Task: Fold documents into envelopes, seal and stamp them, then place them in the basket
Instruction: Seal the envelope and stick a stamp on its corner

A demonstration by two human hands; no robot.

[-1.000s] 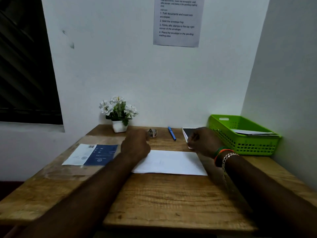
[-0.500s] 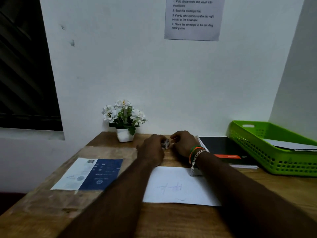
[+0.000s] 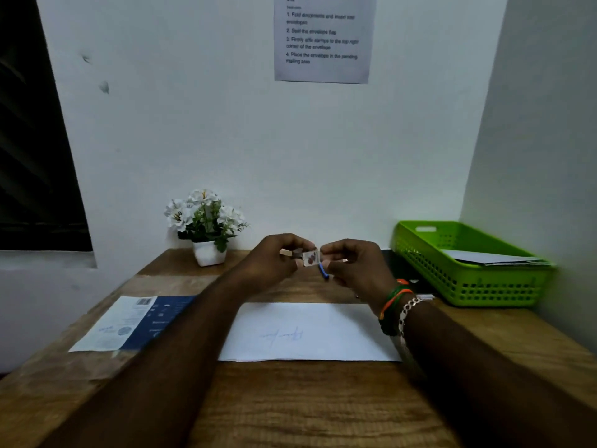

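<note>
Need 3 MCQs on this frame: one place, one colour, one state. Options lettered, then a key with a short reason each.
1. Where is the flower pot?
A. at the table's back edge, by the wall
B. inside the basket
C. on the white envelope

2. What colour is the basket?
A. blue
B. green
C. red

3. What are the hands doing?
A. lying flat on the table
B. both pinching a small stamp
C. lifting the basket

Key:
1 A, the pot stands at the far edge of the table, against the wall.
2 B, its mesh walls are bright green.
3 B, the left hand and right hand hold the stamp between their fingertips, above the white envelope.
</note>
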